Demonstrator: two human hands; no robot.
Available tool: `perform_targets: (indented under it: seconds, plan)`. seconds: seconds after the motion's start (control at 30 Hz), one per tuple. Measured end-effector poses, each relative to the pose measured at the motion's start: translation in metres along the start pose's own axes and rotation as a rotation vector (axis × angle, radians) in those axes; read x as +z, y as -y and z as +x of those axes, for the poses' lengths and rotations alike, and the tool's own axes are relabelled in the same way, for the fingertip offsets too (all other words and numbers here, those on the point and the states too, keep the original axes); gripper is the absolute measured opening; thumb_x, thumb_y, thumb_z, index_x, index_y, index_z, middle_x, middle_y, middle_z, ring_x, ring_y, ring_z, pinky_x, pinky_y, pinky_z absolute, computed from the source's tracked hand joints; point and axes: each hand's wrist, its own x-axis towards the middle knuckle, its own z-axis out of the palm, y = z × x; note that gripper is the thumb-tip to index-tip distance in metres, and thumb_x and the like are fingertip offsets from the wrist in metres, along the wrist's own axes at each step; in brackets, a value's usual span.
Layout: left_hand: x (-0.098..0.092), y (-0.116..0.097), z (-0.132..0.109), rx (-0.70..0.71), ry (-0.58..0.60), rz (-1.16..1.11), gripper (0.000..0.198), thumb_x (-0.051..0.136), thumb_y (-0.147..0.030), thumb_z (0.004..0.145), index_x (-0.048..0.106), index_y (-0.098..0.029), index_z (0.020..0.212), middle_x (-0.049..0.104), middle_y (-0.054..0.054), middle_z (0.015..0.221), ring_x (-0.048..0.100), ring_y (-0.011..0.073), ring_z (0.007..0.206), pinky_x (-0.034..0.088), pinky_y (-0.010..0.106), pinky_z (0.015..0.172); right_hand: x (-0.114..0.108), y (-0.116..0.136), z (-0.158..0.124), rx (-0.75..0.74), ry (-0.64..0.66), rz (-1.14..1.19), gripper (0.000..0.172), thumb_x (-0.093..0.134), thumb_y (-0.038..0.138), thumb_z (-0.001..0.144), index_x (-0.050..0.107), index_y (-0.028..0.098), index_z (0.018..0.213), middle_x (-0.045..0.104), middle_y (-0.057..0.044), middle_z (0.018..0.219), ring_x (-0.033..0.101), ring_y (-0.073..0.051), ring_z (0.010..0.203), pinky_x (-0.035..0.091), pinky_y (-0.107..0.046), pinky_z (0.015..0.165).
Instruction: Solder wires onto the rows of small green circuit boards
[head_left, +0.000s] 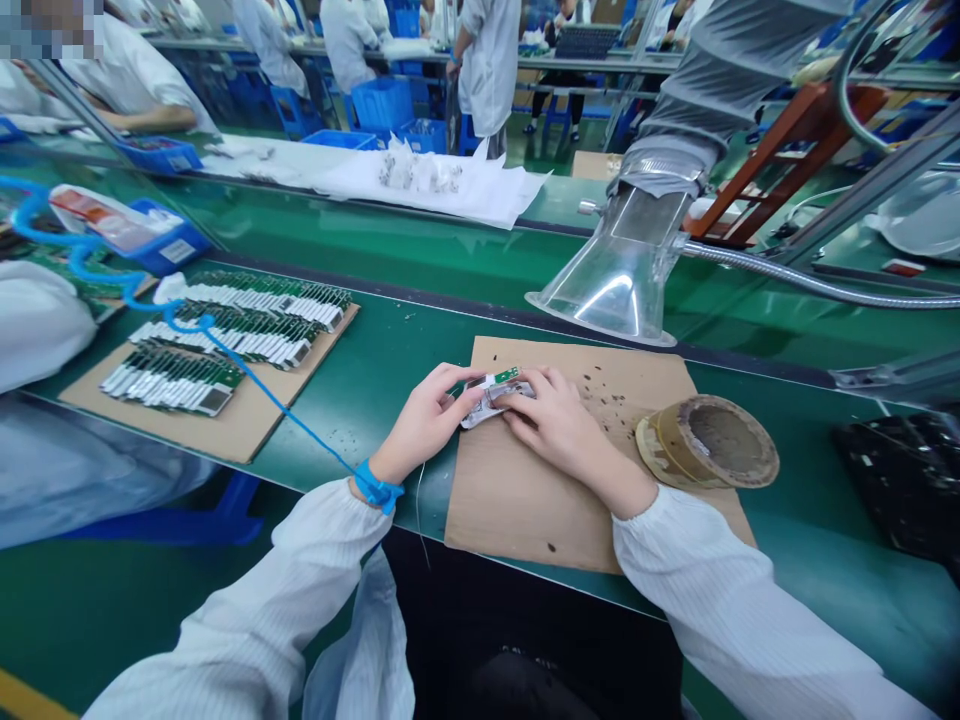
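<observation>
A: What is the left hand [424,422] doing?
B: Its fingers [459,385] are pressed together, curling over the left end of a small green circuit board [506,375] partly wrapped in crumpled white foil [480,412].

A: And the right hand [555,425]?
B: Its fingers are also pressed together, pinching the right end from above. I cannot tell where either thumb sits.

A: Which way does the board point?
B: Its long axis runs left to right, rising slightly toward the far side of the table.

A: Where is it?
B: Over a cardboard sheet [525,520], near that sheet's far left corner, on the green table [390,350]. A worn tape roll [705,442] lies at the sheet's right edge.

A: Anything by the left wrist?
B: A blue wrist strap [376,488] circles it. Farther left, 3 rows of circuit boards [172,380] lie on another cardboard sheet [240,425].
</observation>
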Motion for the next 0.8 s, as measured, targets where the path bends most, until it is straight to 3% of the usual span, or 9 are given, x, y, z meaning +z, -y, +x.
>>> perform_targets:
  seconds: [0.13, 0.27, 0.37, 0.57, 0.67, 0.8]
  plan:
    - [0.0, 0.002, 0.0, 0.01, -0.002, 0.006, 0.032, 0.064, -0.042, 0.108, 0.073, -0.023, 0.132, 0.068, 0.011, 0.126, 0.069, 0.0224, 0.11, 0.06, 0.031, 0.08, -0.001, 0.003, -0.004, -0.006, -0.006, -0.017, 0.028, 0.059, 0.021, 0.105, 0.074, 0.028, 0.127, 0.064, -0.012, 0.137, 0.053, -0.037, 0.129, 0.049, -0.061, 0.106]
    - [-0.002, 0.001, 0.001, 0.001, -0.016, 0.022, 0.03, 0.064, -0.041, 0.107, 0.074, -0.023, 0.13, 0.069, 0.009, 0.125, 0.07, 0.0213, 0.106, 0.059, 0.03, 0.078, -0.004, 0.003, -0.011, 0.018, -0.039, 0.119, 0.03, 0.061, 0.023, 0.104, 0.072, 0.031, 0.13, 0.059, -0.011, 0.146, 0.052, -0.035, 0.135, 0.047, -0.061, 0.114]
    - [-0.003, 0.001, 0.001, -0.016, -0.018, 0.009, 0.031, 0.065, -0.041, 0.106, 0.075, -0.023, 0.128, 0.069, 0.009, 0.122, 0.069, 0.0196, 0.099, 0.057, 0.029, 0.075, -0.003, -0.003, -0.015, 0.08, -0.085, 0.263, 0.032, 0.063, 0.029, 0.104, 0.066, 0.029, 0.135, 0.059, -0.012, 0.146, 0.054, -0.034, 0.138, 0.046, -0.059, 0.118]
    - [-0.004, -0.002, 0.002, -0.041, -0.005, 0.005, 0.031, 0.064, -0.042, 0.105, 0.075, -0.021, 0.126, 0.071, 0.009, 0.126, 0.07, 0.0222, 0.108, 0.057, 0.029, 0.08, 0.001, -0.014, -0.017, 0.195, -0.099, 0.338, 0.043, 0.069, 0.034, 0.099, 0.053, 0.026, 0.138, 0.063, -0.013, 0.144, 0.059, -0.036, 0.135, 0.048, -0.06, 0.116]
    - [-0.014, -0.009, 0.008, -0.079, -0.031, 0.042, 0.035, 0.063, -0.045, 0.105, 0.075, -0.02, 0.125, 0.074, 0.009, 0.125, 0.071, 0.0208, 0.1, 0.057, 0.03, 0.079, -0.006, -0.011, -0.023, 0.206, -0.126, 0.334, 0.039, 0.066, 0.036, 0.101, 0.052, 0.026, 0.136, 0.064, -0.012, 0.139, 0.06, -0.035, 0.132, 0.05, -0.058, 0.114]
    - [-0.044, -0.017, 0.034, -0.056, -0.081, 0.215, 0.04, 0.061, -0.05, 0.104, 0.075, -0.02, 0.126, 0.078, 0.008, 0.121, 0.069, 0.0177, 0.08, 0.055, 0.029, 0.07, -0.015, -0.006, -0.034, 0.26, -0.147, 0.354, 0.029, 0.06, 0.037, 0.105, 0.055, 0.027, 0.132, 0.065, -0.012, 0.134, 0.061, -0.032, 0.13, 0.053, -0.055, 0.11]
